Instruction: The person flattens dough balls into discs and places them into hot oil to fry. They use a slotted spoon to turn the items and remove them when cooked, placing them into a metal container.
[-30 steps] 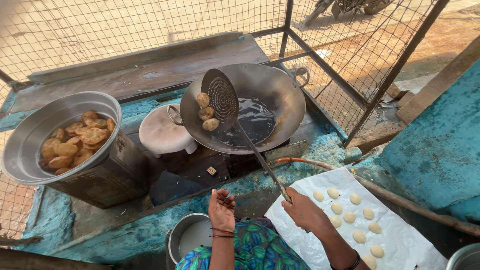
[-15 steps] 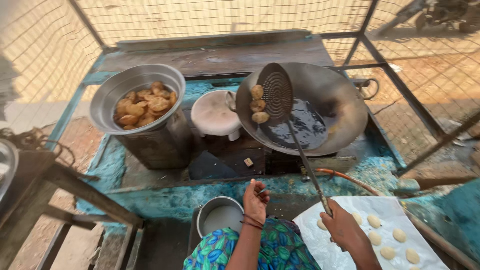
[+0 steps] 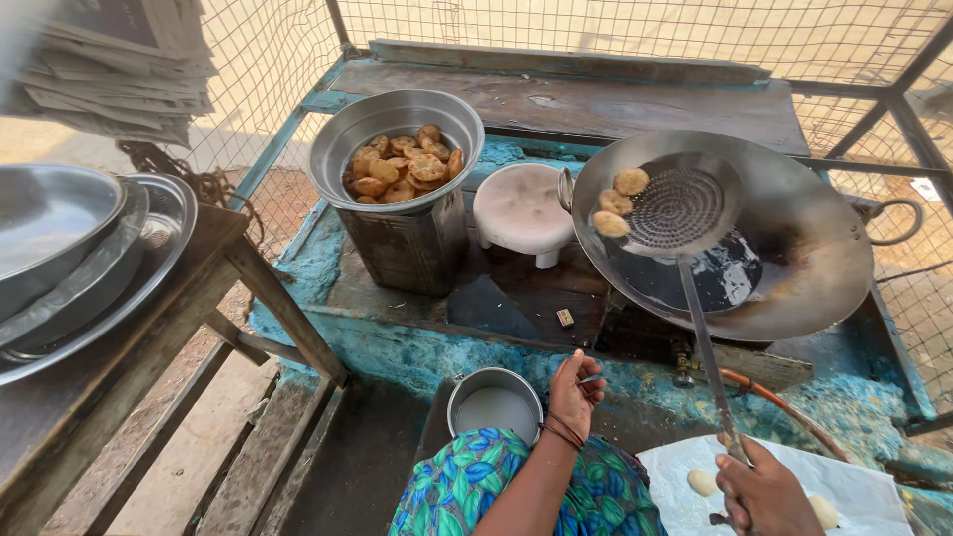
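Big dark wok (image 3: pixel 794 248) sitting at the counter's right end, oil pooled in the bottom. Slotted ladle (image 3: pixel 680 206) tilted inside it with three fried puffs (image 3: pixel 615 202) along its left rim, long handle clamped in the right hand (image 3: pixel 764 491). Left hand (image 3: pixel 574 389) hanging loose, fingers slightly apart, just beside the small steel pot (image 3: pixel 493 405).

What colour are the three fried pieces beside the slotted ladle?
Golden brown. The three fried pieces sit beside the slotted ladle, seen clearly in the head view.
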